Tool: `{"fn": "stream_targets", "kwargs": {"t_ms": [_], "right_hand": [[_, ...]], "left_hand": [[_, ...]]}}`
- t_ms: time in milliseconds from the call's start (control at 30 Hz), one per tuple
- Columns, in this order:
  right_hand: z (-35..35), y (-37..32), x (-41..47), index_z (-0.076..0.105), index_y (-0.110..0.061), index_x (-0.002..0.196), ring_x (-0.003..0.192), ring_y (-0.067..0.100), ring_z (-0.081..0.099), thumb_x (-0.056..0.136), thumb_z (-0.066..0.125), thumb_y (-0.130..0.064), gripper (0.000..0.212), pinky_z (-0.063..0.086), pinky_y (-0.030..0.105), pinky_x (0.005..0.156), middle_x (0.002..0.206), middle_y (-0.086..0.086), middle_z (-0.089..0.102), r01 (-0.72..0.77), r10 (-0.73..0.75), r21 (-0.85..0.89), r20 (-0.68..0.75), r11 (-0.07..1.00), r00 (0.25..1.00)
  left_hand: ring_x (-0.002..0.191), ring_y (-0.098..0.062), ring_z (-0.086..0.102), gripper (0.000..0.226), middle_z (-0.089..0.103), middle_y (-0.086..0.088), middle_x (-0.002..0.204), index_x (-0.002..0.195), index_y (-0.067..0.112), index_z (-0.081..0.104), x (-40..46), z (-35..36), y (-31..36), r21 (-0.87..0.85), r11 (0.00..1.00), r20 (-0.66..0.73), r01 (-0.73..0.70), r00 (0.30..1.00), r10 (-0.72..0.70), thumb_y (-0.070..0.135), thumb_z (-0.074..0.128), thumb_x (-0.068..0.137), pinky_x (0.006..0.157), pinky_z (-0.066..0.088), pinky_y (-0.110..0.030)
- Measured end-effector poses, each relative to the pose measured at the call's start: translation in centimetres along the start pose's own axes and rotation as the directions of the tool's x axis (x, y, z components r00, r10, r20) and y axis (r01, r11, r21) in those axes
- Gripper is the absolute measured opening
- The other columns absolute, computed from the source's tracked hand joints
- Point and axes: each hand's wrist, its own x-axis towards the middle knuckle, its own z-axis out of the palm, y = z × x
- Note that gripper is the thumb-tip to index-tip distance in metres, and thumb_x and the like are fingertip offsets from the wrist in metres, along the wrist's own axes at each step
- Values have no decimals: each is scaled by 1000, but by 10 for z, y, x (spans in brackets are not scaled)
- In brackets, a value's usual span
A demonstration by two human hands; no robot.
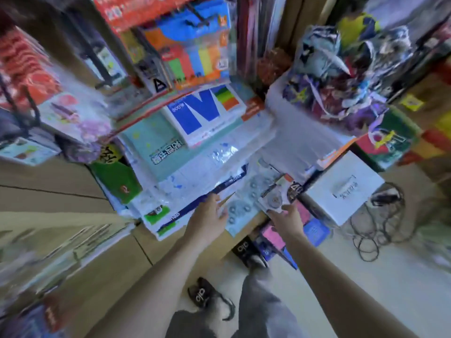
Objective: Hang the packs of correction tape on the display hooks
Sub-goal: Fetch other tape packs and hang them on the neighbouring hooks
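With the right hand (pixel 284 217) pinching a correction tape pack (pixel 272 200) and the left hand (pixel 210 213) spread flat on the loose packs (pixel 240 198) beside it, those slick packs may slide off the stack.

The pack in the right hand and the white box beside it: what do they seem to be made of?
The correction tape pack in the right hand: apparently clear glossy plastic over printed card, though blur leaves this open. The white box: probably matte cardboard, with flat faces, sharp edges and no shine.
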Motion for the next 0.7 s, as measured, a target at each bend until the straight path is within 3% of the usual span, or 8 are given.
{"fn": "stream_targets", "kwargs": {"t_ms": [67,167,300,367,433,500,600,700], "right_hand": [[1,33,41,50,-4,131,90,29,61,75,82,-31,70,54,50,87,101,15,63,-64,65,14,-22,998,998],[-2,26,47,42,2,142,93,25,53,88,78,-29,71,42,36,80,105,13,54,-129,128,-24,-51,991,990],[1,28,89,45,-8,143,98,23,54,91,74,-23,61,43,29,72,123,9,59,-11,0,-230,-47,973,999],[7,24,115,42,-11,148,116,30,58,88,73,-27,70,50,35,86,139,13,57,82,-114,-409,-55,909,992],[6,16,136,36,-12,153,133,35,50,87,72,-30,77,47,43,103,148,16,48,118,-181,-572,-54,812,982],[1,9,157,30,-10,155,139,37,42,88,72,-35,83,41,44,112,151,19,41,109,-208,-708,-54,697,977],[-3,4,184,24,-8,156,142,40,35,88,74,-39,89,38,44,115,151,22,34,96,-217,-826,-32,556,976],[2,-2,202,21,-8,155,144,41,31,83,78,-51,101,38,43,116,153,24,30,108,-216,-878,5,467,976]], "left_hand": [[116,-25,62,44,61,-6,128,138,15,47,22,22,-6,-3,999,68,54,996,-54,27,65,99,89,52,-37],[114,-25,59,50,58,-8,133,140,16,43,61,55,-13,32,998,111,62,992,-65,31,66,98,89,52,-37],[108,-22,54,64,50,-9,136,148,18,36,110,95,-26,89,995,181,40,982,-56,35,69,96,91,53,-41],[115,-25,53,72,44,-13,143,151,19,31,130,109,-35,126,992,205,27,977,-52,35,71,94,96,54,-44],[134,-31,45,86,35,-16,154,159,20,20,149,121,-47,173,985,218,11,975,-49,37,73,93,103,50,-44],[147,-35,33,98,24,-17,162,163,20,10,164,132,-59,216,976,219,12,974,-61,40,74,92,109,43,-45],[150,-38,27,107,18,-19,165,164,16,4,182,147,-73,294,954,200,57,973,-119,46,75,90,112,40,-48],[147,-39,32,114,22,-19,162,164,12,6,194,161,-88,327,937,171,122,967,-186,52,78,85,111,44,-52]]}}
